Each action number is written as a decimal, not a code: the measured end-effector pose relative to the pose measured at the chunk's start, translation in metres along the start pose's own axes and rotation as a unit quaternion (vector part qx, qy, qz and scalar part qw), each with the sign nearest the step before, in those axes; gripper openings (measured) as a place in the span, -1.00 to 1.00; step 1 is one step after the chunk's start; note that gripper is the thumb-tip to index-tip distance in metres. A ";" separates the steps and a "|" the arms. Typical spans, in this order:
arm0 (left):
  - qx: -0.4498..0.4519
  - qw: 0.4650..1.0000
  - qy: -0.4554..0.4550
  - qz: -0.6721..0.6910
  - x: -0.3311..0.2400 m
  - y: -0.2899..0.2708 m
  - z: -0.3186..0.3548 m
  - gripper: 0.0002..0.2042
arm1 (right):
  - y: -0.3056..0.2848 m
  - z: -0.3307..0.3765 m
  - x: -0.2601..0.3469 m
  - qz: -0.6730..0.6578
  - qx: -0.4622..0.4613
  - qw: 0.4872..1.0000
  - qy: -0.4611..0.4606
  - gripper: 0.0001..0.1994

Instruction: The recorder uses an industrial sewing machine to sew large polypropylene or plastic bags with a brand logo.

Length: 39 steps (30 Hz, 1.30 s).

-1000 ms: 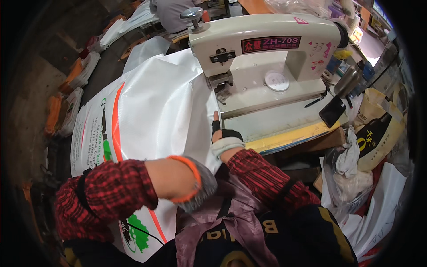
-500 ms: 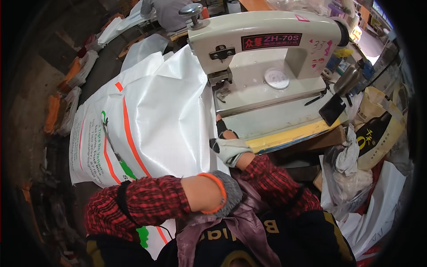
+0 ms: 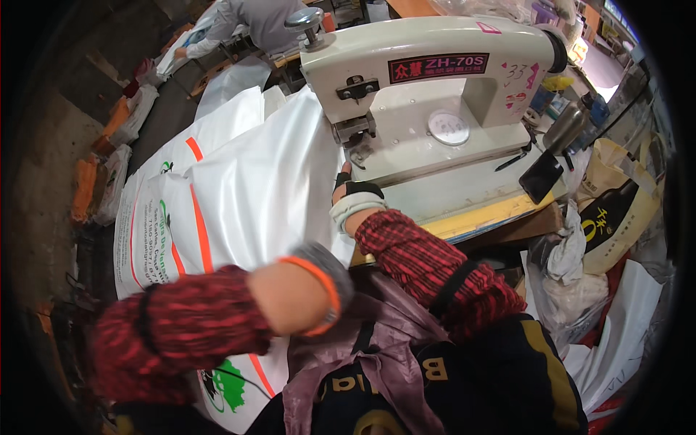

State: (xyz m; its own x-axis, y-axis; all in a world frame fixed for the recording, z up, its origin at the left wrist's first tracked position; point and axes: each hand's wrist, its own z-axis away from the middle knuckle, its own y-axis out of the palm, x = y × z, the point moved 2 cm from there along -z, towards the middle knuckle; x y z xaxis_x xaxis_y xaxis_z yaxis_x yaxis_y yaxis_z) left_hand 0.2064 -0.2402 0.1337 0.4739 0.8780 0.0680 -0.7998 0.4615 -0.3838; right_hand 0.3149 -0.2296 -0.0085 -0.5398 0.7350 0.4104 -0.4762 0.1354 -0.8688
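Note:
A large white woven sack (image 3: 250, 192) with orange stripes and green print spreads from my lap up to the sewing machine (image 3: 428, 94). Its right edge runs beside the machine's needle area. My right hand (image 3: 354, 190), in a dark fingerless glove with a pale cuff, grips that edge just below the presser foot; one digit points up along it, the others are mostly hidden. My left hand (image 3: 330, 279), in a grey glove with an orange cuff, is over the sack's near edge; motion blur and the wrist hide its fingers.
On the machine's table are a phone (image 3: 541, 177), a metal bottle (image 3: 568, 127) and a black slim tool (image 3: 512, 161). A tote bag (image 3: 616, 210) and plastic bags sit at right. Bundles of sacks (image 3: 109, 181) lie at left. A co-worker in grey (image 3: 268, 25) works beyond.
My right hand has moved up along the sack's edge toward the needle area. My left hand has shifted left and up. The sack has creased and turned slightly; the co-worker's arm now shows.

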 end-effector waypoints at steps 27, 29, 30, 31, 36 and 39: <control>-0.141 0.959 0.184 0.163 -0.066 0.061 -0.027 -0.80 | 0.097 0.032 -0.020 -0.125 -0.107 0.968 -0.189 -0.59; -0.093 0.966 0.215 0.110 -0.073 0.054 -0.028 -0.81 | 0.063 0.062 -0.021 -0.030 -0.086 0.980 -0.178 -0.76; -0.070 0.968 0.219 0.097 -0.076 0.043 -0.020 -0.84 | 0.054 0.064 -0.022 -0.036 -0.055 0.984 -0.166 -0.73; -0.044 0.969 0.231 0.079 -0.074 0.037 -0.017 -0.86 | 0.046 0.066 -0.024 -0.043 -0.025 0.988 -0.145 -0.70; -0.113 0.974 0.171 0.100 -0.067 0.054 -0.041 -0.86 | 0.048 0.042 -0.020 -0.062 -0.050 0.991 -0.104 -0.63; -0.132 0.977 0.150 0.078 -0.050 0.031 -0.052 -0.78 | 0.008 0.037 -0.021 -0.113 0.001 0.993 -0.044 -0.62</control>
State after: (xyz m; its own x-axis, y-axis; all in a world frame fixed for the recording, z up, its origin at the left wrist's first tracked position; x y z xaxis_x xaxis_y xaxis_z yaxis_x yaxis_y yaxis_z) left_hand 0.1771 -0.2760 0.0706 0.4729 0.8395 -0.2675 -0.7664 0.2422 -0.5949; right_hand 0.2963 -0.2684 -0.0137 -0.4773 0.6252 0.6175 -0.5930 0.2893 -0.7514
